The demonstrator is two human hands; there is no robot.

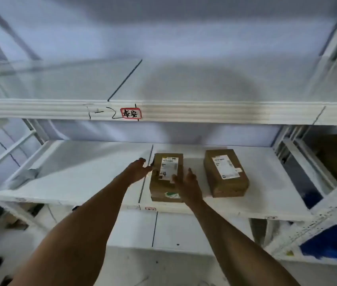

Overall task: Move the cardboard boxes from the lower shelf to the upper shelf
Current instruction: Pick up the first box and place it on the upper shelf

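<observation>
Two brown cardboard boxes with white labels lie on the white lower shelf (81, 174). The left box (164, 182) sits near the shelf's middle seam; the right box (225, 173) lies a little apart to its right. My left hand (138, 170) is at the left box's left edge, fingers spread, its fingertips touching the box's left side. Over that box's right front part rests my right hand (188, 186), fingers apart. Neither hand has closed around the box. The upper shelf (204, 87) above holds nothing.
A red-bordered label (130, 113) marks the upper shelf's front rail. White uprights (299, 153) frame the bay at right, with a neighbouring rack and a blue bin (332, 242) lower right. A further white shelf lies below.
</observation>
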